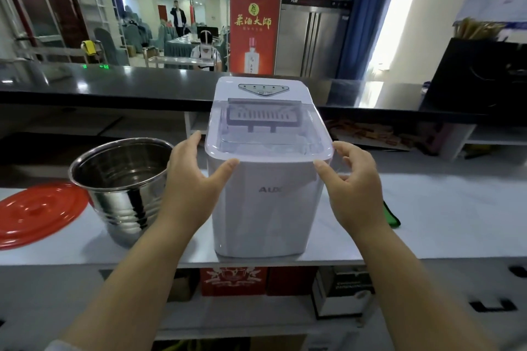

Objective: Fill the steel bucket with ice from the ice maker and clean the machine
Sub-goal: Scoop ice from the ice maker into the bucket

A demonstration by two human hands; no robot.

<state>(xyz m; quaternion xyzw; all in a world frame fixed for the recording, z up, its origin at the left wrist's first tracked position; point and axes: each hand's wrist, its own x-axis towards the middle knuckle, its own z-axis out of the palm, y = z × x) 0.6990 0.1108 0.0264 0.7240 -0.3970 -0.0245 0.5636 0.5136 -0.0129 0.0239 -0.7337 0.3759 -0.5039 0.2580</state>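
A white ice maker (265, 208) with a clear lid (268, 134) stands in the middle of the white counter; the lid lies down over it. My left hand (194, 177) touches the lid's front left corner, thumb at the front edge and fingers along the left side. My right hand (350, 179) mirrors it at the front right corner. Ice shows dimly through the lid. An empty steel bucket (122, 179) stands just left of the machine, close to my left wrist.
A red round lid (37, 214) lies flat left of the bucket. A green object (390, 216) sticks out behind my right wrist. A dark raised bar top (114, 85) runs behind the machine. Boxes sit on the shelf below the counter (456, 222).
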